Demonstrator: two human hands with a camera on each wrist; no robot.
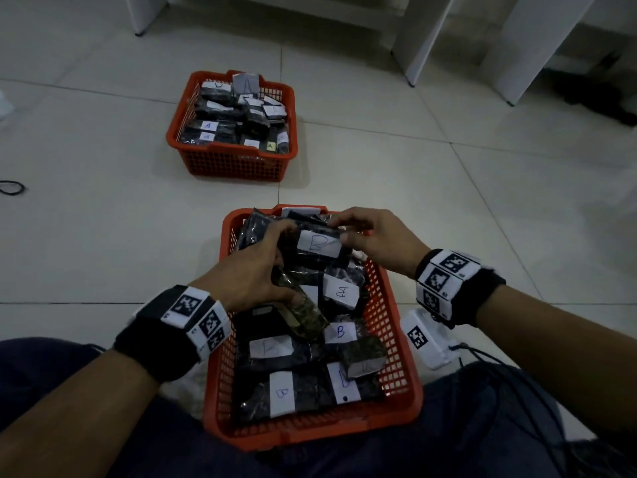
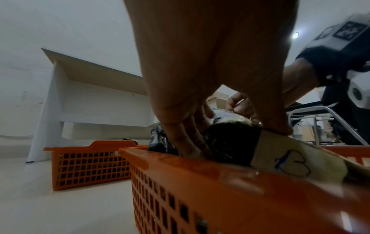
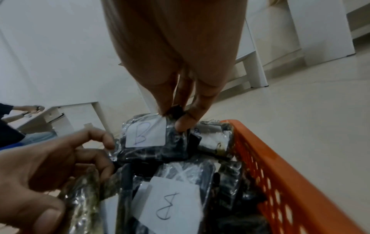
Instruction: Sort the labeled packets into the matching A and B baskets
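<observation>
While we sit on the tiled floor (image 1: 448, 188), the near basket (image 1: 396, 343) rests between our knees, packed with dark packets whose white labels read B. Our right hand (image 1: 375, 239) pinches the right end of one B packet (image 1: 319, 244) at the far end of that basket; in the right wrist view the thumb and fingertips (image 3: 186, 121) are closed on its dark plastic edge beside the label. Our left hand (image 1: 251, 270) is at the packet's left end, its fingers curled against the wrapping, and its thumb lies over an olive packet (image 1: 303, 312) just below, which slants across the pile. In the left wrist view the fingers (image 2: 186, 137) reach down into the basket past that olive packet, whose label also shows a B. Whether the left fingers truly grip the B packet or only touch it, we cannot tell.

The far basket (image 1: 238, 163) stands well apart ahead of us on the floor, filled with dark packets, several marked A. Both wrists wear black bands with black-and-white markers. A white marked box (image 1: 427, 339) lies just beside the near basket on our right, with black cables (image 1: 517, 391) running over our right leg. White furniture legs (image 1: 417, 39) stand beyond the far basket.
</observation>
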